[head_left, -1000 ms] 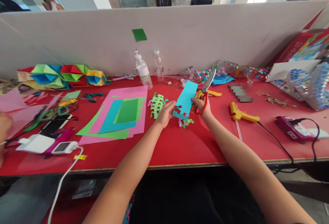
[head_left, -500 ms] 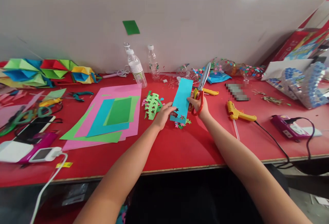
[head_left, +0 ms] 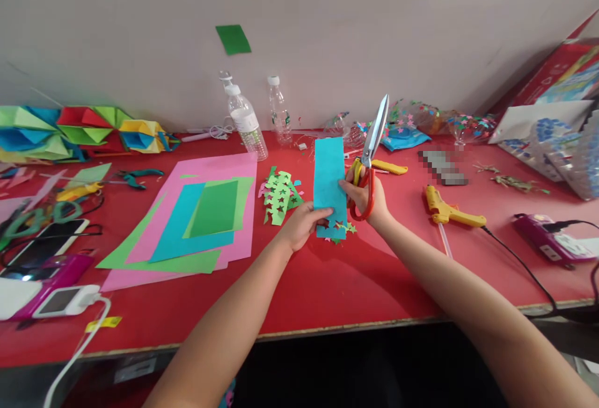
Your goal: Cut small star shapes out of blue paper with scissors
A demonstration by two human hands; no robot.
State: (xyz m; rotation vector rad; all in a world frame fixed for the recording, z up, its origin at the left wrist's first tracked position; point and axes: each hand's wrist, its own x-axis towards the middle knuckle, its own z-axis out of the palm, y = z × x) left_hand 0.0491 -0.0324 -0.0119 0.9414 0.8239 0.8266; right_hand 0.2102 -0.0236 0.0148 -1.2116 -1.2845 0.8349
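My left hand [head_left: 302,226] pinches the lower left edge of a turquoise paper strip [head_left: 329,174] with star-shaped holes near its bottom. The strip stands nearly upright above the red table [head_left: 327,283]. My right hand [head_left: 364,199] grips red-handled scissors [head_left: 369,158], blades pointing up and away, and its fingers also touch the strip's right edge. Small cut-out stars [head_left: 344,230] lie on the table just under the strip. A green paper piece with star holes [head_left: 278,194] lies to the left of my left hand.
Stacked pink, green and blue sheets [head_left: 187,221] lie at left. Two water bottles [head_left: 246,124] stand by the white divider [head_left: 327,40]. A yellow glue gun [head_left: 449,211] with its cable lies at right. Phones and a charger [head_left: 51,283] sit far left, folded paper shapes [head_left: 79,130] behind.
The turquoise strip has turned from slanted to nearly vertical between my hands. The scissors have risen slightly, and the view has dipped downward.
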